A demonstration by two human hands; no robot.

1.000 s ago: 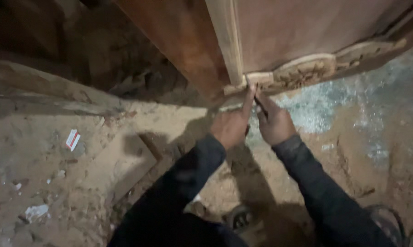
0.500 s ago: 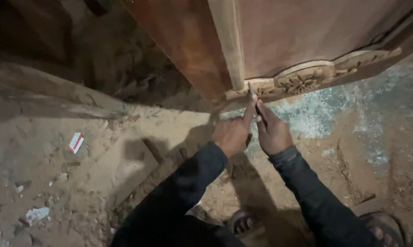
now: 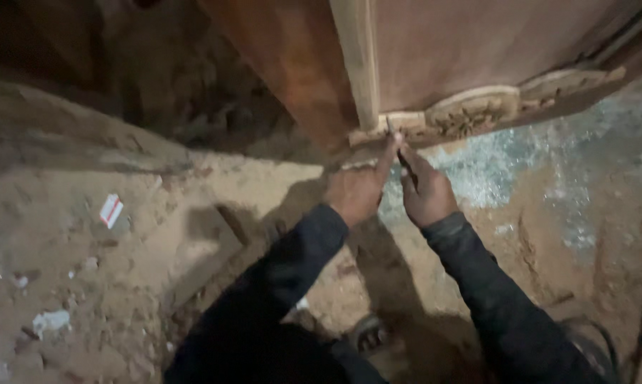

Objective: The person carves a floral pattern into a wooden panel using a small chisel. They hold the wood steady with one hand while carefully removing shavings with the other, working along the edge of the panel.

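Your left hand [image 3: 356, 190] has a finger stretched up against the carved wooden trim [image 3: 470, 117] at the bottom edge of the big brown wooden panel [image 3: 463, 50], right by the pale upright strip [image 3: 356, 64]. Your right hand [image 3: 426, 190] sits just beside it with fingers curled around a thin dark tool [image 3: 405, 158] aimed at that trim. Dusty floor [image 3: 122, 284] below, with a small white scrap [image 3: 111, 210] off to the left.

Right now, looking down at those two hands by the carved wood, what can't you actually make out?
- Head view: the thin tool in the right hand is mostly hidden in its grip; its kind is unclear.
- The carved trim is blurred, so the pattern is unreadable.
- The left hand covers its fingertips' contact point.
- The wooden panel is cut off by the top edge.
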